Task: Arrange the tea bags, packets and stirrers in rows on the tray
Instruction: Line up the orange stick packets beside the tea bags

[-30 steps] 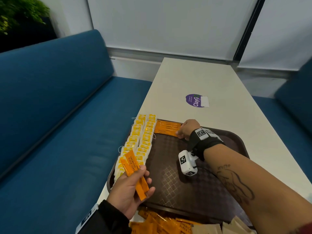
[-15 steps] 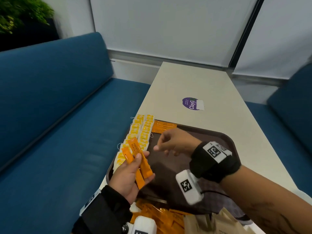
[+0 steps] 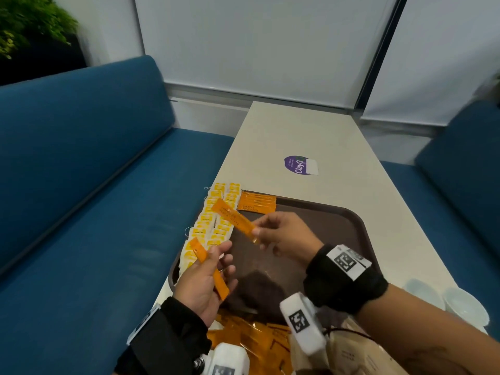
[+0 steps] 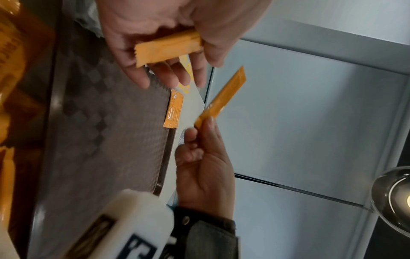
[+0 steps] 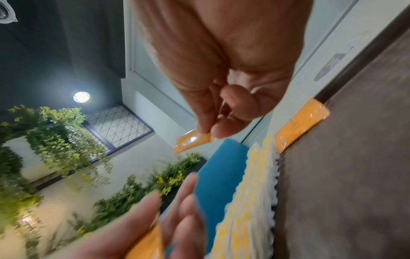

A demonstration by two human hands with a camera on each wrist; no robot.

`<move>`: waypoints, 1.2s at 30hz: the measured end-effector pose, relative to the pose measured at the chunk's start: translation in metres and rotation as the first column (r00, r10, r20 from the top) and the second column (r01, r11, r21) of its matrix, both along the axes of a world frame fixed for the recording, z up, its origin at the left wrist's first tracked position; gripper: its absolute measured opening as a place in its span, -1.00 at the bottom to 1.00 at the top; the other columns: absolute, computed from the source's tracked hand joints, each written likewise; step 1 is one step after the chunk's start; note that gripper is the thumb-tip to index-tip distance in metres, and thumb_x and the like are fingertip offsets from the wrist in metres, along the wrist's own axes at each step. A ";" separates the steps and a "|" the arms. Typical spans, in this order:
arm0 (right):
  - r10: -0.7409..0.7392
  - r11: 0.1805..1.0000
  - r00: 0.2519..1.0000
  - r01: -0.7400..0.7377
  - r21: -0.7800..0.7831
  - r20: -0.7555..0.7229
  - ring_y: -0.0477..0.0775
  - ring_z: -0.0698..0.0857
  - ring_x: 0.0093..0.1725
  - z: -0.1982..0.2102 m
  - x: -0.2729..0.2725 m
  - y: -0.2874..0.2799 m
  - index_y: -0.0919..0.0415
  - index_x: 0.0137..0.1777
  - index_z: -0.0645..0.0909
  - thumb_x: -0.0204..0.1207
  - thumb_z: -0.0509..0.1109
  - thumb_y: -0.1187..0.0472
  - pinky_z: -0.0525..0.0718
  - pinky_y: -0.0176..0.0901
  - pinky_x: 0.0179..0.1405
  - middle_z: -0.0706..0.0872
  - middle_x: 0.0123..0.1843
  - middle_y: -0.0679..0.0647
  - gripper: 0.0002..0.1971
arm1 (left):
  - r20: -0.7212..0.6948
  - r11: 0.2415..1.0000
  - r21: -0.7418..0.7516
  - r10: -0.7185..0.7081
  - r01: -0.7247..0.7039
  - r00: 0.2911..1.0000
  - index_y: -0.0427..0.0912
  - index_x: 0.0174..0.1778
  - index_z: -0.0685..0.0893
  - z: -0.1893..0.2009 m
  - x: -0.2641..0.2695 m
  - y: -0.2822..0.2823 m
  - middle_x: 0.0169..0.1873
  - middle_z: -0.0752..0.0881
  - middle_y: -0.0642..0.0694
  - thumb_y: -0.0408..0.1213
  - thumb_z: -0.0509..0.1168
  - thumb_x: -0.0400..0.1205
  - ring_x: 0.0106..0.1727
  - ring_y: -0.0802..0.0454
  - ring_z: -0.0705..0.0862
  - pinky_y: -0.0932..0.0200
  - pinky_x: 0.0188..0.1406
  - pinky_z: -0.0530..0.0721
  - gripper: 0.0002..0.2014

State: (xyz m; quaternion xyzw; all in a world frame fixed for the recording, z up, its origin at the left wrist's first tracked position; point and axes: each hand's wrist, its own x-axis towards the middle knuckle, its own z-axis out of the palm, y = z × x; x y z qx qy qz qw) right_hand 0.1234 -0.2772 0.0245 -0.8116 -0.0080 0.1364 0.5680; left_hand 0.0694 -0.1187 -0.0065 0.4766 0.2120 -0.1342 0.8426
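Note:
My right hand (image 3: 256,234) pinches one end of an orange stick packet (image 3: 233,218) in the air above the brown tray (image 3: 338,226). My left hand (image 3: 213,257) holds another orange packet (image 3: 207,266) between thumb and fingers over the tray's near left corner. Two columns of yellow-tagged tea bags (image 3: 216,220) run down the tray's left edge. A few orange packets (image 3: 257,203) lie side by side in the far left corner. The left wrist view shows the held packet (image 4: 168,50) and the right hand's packet (image 4: 224,98). The right wrist view shows the pinch (image 5: 206,130).
A loose heap of orange packets (image 3: 251,339) and brown paper packets (image 3: 359,355) lies at the tray's near edge. Clear plastic cups (image 3: 460,304) stand on the white table at right. A purple sticker (image 3: 299,165) marks the table. Blue benches flank both sides.
My right hand left the laid packets at the far corner, came back to my left hand and took one of its two orange packets. The left hand now holds one.

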 end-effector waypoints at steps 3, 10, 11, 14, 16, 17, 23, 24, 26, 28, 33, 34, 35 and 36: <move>-0.171 0.983 0.982 0.176 -0.056 0.080 -0.08 0.58 -0.51 0.001 0.032 -0.018 0.21 -0.09 0.63 0.57 0.36 0.38 0.37 -0.47 -0.71 0.65 -0.30 0.11 -0.92 | -0.041 1.000 -0.028 0.013 -0.014 0.999 -0.17 0.08 0.68 -0.005 0.003 0.004 -0.38 0.54 -0.05 -0.06 0.13 0.69 -0.44 0.12 0.50 0.10 -0.29 0.65 -0.69; -0.278 0.927 0.959 0.251 -0.279 -0.058 -0.02 0.62 -0.49 -0.017 0.096 -0.047 0.30 -0.09 0.64 0.52 0.40 0.44 0.40 -0.46 -0.75 0.70 -0.33 0.11 -0.94 | -0.096 0.998 -0.070 -0.015 0.008 0.995 -0.18 0.12 0.64 -0.014 0.012 0.006 -0.45 0.52 -0.03 -0.14 0.25 0.65 -0.51 0.14 0.41 0.24 -0.54 0.52 -0.77; -0.280 0.926 0.956 0.244 -0.287 -0.090 -0.01 0.62 -0.48 -0.020 0.101 -0.047 0.31 -0.09 0.64 0.52 0.40 0.46 0.46 -0.44 -0.71 0.70 -0.31 0.13 -0.93 | -0.098 0.997 -0.075 -0.019 0.012 0.995 -0.18 0.13 0.64 -0.015 0.013 0.006 -0.44 0.53 -0.04 -0.16 0.25 0.65 -0.50 0.13 0.41 0.23 -0.53 0.52 -0.78; -0.300 0.929 0.939 0.247 -0.275 -0.170 0.03 0.62 -0.46 -0.031 0.114 -0.042 0.33 -0.12 0.64 0.50 0.41 0.49 0.61 -0.28 -0.50 0.70 -0.25 0.19 -0.92 | -0.100 0.997 -0.079 -0.026 0.018 0.995 -0.17 0.13 0.64 -0.018 0.016 0.007 -0.42 0.54 -0.05 -0.18 0.24 0.65 -0.48 0.12 0.42 0.21 -0.48 0.53 -0.79; -0.287 0.931 0.940 0.229 -0.285 -0.183 0.03 0.61 -0.45 -0.036 0.121 -0.037 0.32 -0.16 0.62 0.49 0.42 0.47 0.59 -0.27 -0.49 0.69 -0.26 0.19 -0.92 | -0.106 0.997 -0.073 -0.025 0.017 0.994 -0.17 0.13 0.64 -0.019 0.017 0.007 -0.41 0.55 -0.06 -0.19 0.25 0.65 -0.47 0.12 0.43 0.20 -0.45 0.54 -0.79; -0.276 0.931 0.943 0.213 -0.297 -0.187 0.02 0.61 -0.45 -0.038 0.124 -0.034 0.31 -0.17 0.62 0.50 0.42 0.46 0.56 -0.28 -0.52 0.69 -0.26 0.18 -0.91 | -0.109 0.997 -0.071 -0.024 0.016 0.994 -0.17 0.14 0.64 -0.020 0.018 0.008 -0.41 0.55 -0.06 -0.19 0.25 0.65 -0.47 0.11 0.44 0.19 -0.46 0.54 -0.79; -0.240 0.928 0.953 0.169 -0.331 -0.187 0.00 0.62 -0.43 -0.043 0.136 -0.027 0.32 -0.16 0.62 0.50 0.43 0.45 0.62 -0.30 -0.41 0.68 -0.28 0.14 -0.93 | -0.114 0.997 -0.068 -0.026 0.018 0.993 -0.20 0.16 0.64 -0.023 0.020 0.009 -0.42 0.57 -0.07 -0.20 0.24 0.65 -0.49 0.11 0.46 0.20 -0.49 0.56 -0.77; -0.233 0.928 0.955 0.163 -0.336 -0.182 -0.01 0.62 -0.43 -0.043 0.137 -0.027 0.33 -0.12 0.64 0.50 0.43 0.44 0.60 -0.31 -0.43 0.68 -0.28 0.13 -0.95 | -0.115 0.997 -0.070 -0.028 0.020 0.993 -0.20 0.16 0.64 -0.023 0.020 0.009 -0.43 0.57 -0.07 -0.20 0.24 0.65 -0.49 0.11 0.46 0.20 -0.50 0.57 -0.77; -0.220 0.926 0.961 0.151 -0.346 -0.169 -0.02 0.63 -0.42 -0.045 0.139 -0.027 0.35 -0.02 0.67 0.50 0.43 0.42 0.59 -0.31 -0.43 0.69 -0.27 0.12 -0.92 | -0.117 0.997 -0.071 -0.032 0.024 0.993 -0.20 0.16 0.64 -0.025 0.020 0.009 -0.43 0.57 -0.07 -0.20 0.23 0.66 -0.49 0.11 0.47 0.20 -0.52 0.58 -0.77; -0.217 0.923 0.962 0.148 -0.355 -0.164 -0.02 0.64 -0.39 -0.047 0.140 -0.027 0.36 0.01 0.68 0.51 0.43 0.40 0.60 -0.30 -0.39 0.70 -0.24 0.12 -0.89 | -0.119 0.997 -0.071 -0.037 0.029 0.992 -0.20 0.15 0.64 -0.025 0.020 0.010 -0.42 0.57 -0.08 -0.21 0.23 0.66 -0.49 0.11 0.47 0.21 -0.52 0.58 -0.78; -0.223 0.914 0.962 0.151 -0.376 -0.157 -0.01 0.66 -0.38 -0.050 0.145 -0.029 0.35 -0.05 0.67 0.49 0.45 0.40 0.63 -0.29 -0.34 0.71 -0.22 0.14 -0.94 | -0.116 0.996 -0.078 -0.040 0.031 0.992 -0.20 0.15 0.64 -0.026 0.020 0.010 -0.43 0.57 -0.08 -0.21 0.23 0.66 -0.49 0.11 0.47 0.20 -0.55 0.59 -0.78; -0.226 0.912 0.961 0.150 -0.381 -0.162 0.00 0.67 -0.38 -0.050 0.145 -0.029 0.32 -0.13 0.65 0.48 0.46 0.40 0.66 -0.27 -0.30 0.71 -0.26 0.14 -0.96 | -0.116 0.996 -0.078 -0.041 0.032 0.992 -0.20 0.15 0.64 -0.026 0.020 0.010 -0.43 0.58 -0.08 -0.21 0.23 0.66 -0.48 0.10 0.48 0.20 -0.55 0.60 -0.78; -0.228 0.909 0.960 0.150 -0.390 -0.162 0.02 0.68 -0.38 -0.051 0.146 -0.028 0.29 -0.20 0.62 0.47 0.48 0.40 0.70 -0.21 -0.23 0.70 -0.29 0.13 -0.91 | -0.117 0.996 -0.079 -0.041 0.032 0.992 -0.20 0.14 0.64 -0.027 0.020 0.010 -0.42 0.57 -0.08 -0.21 0.23 0.66 -0.47 0.10 0.48 0.20 -0.54 0.60 -0.78; -0.232 0.902 0.959 0.149 -0.404 -0.164 0.04 0.71 -0.34 -0.053 0.148 -0.027 0.26 -0.25 0.60 0.45 0.50 0.38 0.74 -0.15 -0.12 0.71 -0.29 0.13 -0.86 | -0.116 0.996 -0.080 -0.041 0.032 0.992 -0.20 0.14 0.64 -0.027 0.020 0.009 -0.42 0.57 -0.08 -0.21 0.23 0.66 -0.47 0.10 0.48 0.20 -0.54 0.60 -0.78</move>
